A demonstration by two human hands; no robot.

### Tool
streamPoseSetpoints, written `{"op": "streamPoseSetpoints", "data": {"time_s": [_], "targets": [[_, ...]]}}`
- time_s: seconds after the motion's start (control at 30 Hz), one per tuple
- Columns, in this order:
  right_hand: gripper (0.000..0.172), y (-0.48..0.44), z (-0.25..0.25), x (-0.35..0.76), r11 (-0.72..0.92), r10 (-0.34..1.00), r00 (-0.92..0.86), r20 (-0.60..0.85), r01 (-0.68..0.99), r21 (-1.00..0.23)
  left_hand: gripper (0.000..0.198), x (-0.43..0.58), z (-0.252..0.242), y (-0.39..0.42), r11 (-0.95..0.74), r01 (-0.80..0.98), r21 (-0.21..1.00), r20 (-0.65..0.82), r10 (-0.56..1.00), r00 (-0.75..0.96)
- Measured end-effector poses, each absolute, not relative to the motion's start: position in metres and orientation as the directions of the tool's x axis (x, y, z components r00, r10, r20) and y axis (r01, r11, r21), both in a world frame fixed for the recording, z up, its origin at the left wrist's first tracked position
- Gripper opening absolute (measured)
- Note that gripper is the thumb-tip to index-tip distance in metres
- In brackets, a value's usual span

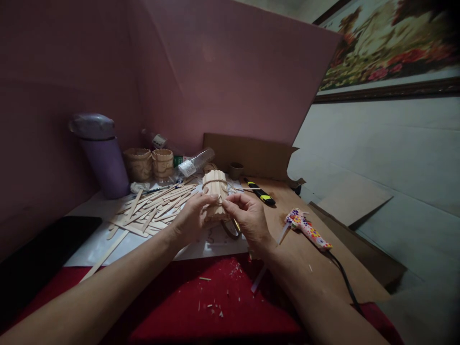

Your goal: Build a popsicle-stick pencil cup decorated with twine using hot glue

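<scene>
A small cup made of upright craft sticks (pixel 214 179) is held out in front of me, with a band of twine round its upper part. My left hand (pixel 194 213) grips its left side, thumb laid across the front. On the right side, my right hand (pixel 247 213) pinches at the cup's surface, where a thin strand that looks like twine runs between the fingertips. The fingers partly hide the lower half of the cup. Below it, a dark curved loop (pixel 234 231) shows beside my right hand; I cannot tell what it is.
Loose craft sticks (pixel 158 208) lie piled at left on white paper. Behind stand a purple tumbler (pixel 104 160), two finished-looking cups (pixel 163 164) and a plastic bottle (pixel 194 164). At right lie a utility knife (pixel 261 192) and a flowered glue gun (pixel 307 229) with its cord.
</scene>
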State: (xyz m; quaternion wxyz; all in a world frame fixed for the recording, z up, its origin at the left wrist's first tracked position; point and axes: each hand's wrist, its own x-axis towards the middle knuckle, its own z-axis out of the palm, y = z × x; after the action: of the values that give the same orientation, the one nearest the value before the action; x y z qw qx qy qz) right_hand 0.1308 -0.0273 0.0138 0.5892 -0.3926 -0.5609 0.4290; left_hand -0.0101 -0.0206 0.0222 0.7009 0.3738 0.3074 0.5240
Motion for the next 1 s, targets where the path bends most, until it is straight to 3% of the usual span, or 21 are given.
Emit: {"op": "streamPoseSetpoints", "data": {"time_s": [0.2, 0.43, 0.63, 1.0], "targets": [[0.023, -0.0238, 0.012, 0.131, 0.347, 0.938, 0.0, 0.348, -0.081, -0.934, 0.049, -0.0074, 0.0263, -0.0216, 0.102, -0.488, 0.867, 0.018, 0.972, 0.236], [0.023, -0.0243, 0.0105, 0.131, 0.387, 0.921, 0.081, 0.382, -0.064, -0.92, 0.04, -0.0077, 0.024, -0.0179, 0.028, -0.473, 0.881, 0.098, 0.966, 0.24], [0.033, -0.0231, 0.008, 0.1313, 0.447, 0.881, 0.137, 0.453, 0.074, -0.892, 0.048, -0.0094, 0.0222, -0.0176, 0.007, -0.479, 0.878, 0.107, 0.972, 0.21], [0.042, -0.0263, 0.0074, 0.1257, 0.424, 0.898, 0.104, 0.428, 0.062, -0.904, 0.047, -0.0083, 0.0177, -0.0133, -0.084, -0.473, 0.877, 0.192, 0.964, 0.185]]}}
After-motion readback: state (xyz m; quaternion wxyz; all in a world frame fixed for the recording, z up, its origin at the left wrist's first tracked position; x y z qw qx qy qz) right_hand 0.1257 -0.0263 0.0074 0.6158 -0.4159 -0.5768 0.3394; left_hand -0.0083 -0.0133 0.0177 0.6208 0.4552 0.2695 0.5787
